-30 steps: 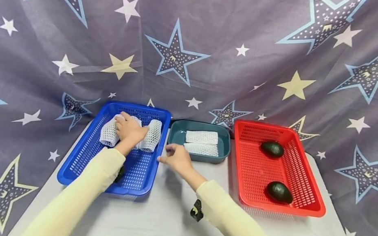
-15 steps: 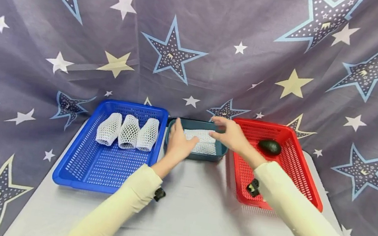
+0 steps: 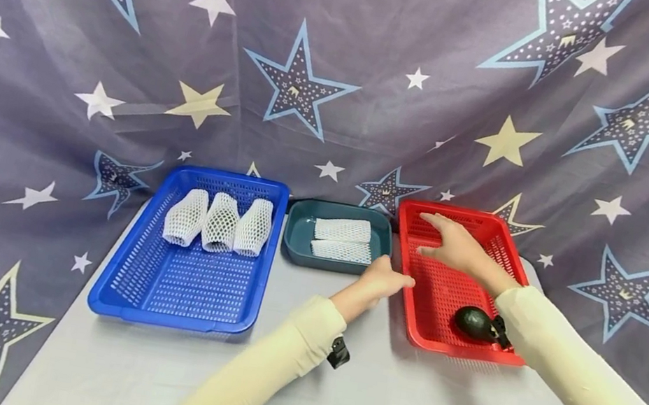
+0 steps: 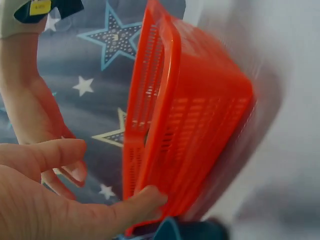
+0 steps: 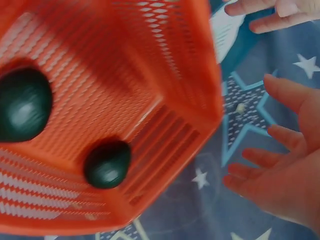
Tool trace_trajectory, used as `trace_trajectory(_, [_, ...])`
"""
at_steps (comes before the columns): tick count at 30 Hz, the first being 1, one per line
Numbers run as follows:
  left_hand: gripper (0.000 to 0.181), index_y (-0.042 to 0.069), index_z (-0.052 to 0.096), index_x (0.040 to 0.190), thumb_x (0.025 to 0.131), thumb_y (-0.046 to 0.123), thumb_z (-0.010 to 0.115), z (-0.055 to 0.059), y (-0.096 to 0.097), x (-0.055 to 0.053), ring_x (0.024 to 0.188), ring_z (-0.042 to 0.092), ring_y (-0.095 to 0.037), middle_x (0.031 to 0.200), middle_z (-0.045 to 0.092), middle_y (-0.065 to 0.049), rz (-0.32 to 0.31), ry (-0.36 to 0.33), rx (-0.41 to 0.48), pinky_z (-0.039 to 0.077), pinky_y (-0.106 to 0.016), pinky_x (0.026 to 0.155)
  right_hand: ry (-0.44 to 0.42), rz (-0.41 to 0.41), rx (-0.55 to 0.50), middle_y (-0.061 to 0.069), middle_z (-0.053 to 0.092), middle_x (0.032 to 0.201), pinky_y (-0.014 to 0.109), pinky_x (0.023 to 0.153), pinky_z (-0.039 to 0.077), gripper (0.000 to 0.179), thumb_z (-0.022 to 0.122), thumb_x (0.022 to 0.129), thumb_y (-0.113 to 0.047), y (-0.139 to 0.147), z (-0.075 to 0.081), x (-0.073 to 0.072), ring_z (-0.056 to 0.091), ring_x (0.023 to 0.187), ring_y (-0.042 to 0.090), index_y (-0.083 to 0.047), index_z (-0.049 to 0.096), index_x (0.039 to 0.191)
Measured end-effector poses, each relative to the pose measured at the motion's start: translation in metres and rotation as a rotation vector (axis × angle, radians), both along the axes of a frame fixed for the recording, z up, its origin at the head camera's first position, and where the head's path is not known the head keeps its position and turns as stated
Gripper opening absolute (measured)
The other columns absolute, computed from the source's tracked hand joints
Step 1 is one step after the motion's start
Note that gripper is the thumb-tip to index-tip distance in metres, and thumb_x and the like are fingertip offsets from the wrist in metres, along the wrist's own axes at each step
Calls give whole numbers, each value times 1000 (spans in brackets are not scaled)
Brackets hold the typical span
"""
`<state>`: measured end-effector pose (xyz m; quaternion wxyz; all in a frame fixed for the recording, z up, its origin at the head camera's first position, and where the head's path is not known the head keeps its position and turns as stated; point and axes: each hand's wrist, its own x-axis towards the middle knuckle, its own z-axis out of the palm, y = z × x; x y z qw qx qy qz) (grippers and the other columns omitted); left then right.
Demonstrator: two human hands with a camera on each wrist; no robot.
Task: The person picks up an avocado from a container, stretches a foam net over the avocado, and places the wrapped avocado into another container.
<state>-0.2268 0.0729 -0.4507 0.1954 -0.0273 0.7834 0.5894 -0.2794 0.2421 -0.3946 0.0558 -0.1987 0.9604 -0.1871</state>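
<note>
Avocado (image 5: 107,164) hidden in head view behind right hand (image 3: 459,246), left fingers (image 4: 60,151) and right fingers (image 5: 262,158) apart, empty.

The far avocado (image 5: 107,164), shown in the right wrist view, is hidden from the head view by the right hand (image 3: 454,246); the near avocado (image 3: 473,322) is partly covered by a black wrist camera (image 3: 500,332). The sleeves (image 3: 267,363) are cut off by the head view's bottom edge. Whether the red basket (image 3: 460,353) is touched by the left hand (image 3: 376,281) cannot be told.
</note>
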Motion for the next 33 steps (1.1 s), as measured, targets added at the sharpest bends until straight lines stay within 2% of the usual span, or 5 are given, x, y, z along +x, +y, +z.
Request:
trace_trajectory(3, [30,-6,59,111,86,5,72,-6,11,-5,75,53,-18,90,59,-8,19,-74,27,48,-29,69,-18,4,44,34,41,154,64,117,33,76,79,88,-18,13,-4,3,36,144,51,3,42,151])
trace_trajectory(6, [16,0,57,93,85,-3,70,-14,20,-10,59,42,-15,72,45,-1,68,-135,82,38,-27,56,-27,32,107,36,44,150,65,115,34,78,81,86,-21,25,-7,5,39,141,54,6,44,148])
trace_trajectory(11, [18,-1,60,91,83,-11,72,-25,29,-11,75,69,-21,79,56,-3,155,-180,130,63,-35,72,-122,58,191,35,52,143,64,111,40,79,86,82,-24,41,-11,8,48,133,53,9,49,144])
trace_trajectory(20, [26,5,56,78,79,-13,76,-34,31,-9,79,74,-25,75,56,-3,211,-179,142,62,-29,61,-341,42,246,35,52,143,66,110,40,82,85,81,-23,59,-24,11,48,132,53,11,45,145])
trace_trajectory(33, [25,4,60,74,75,-13,79,-36,33,-12,69,75,-24,73,59,-4,249,-201,101,62,-31,60,-465,67,308,37,57,132,57,103,50,80,91,75,-18,74,-48,22,58,120,48,18,50,134])
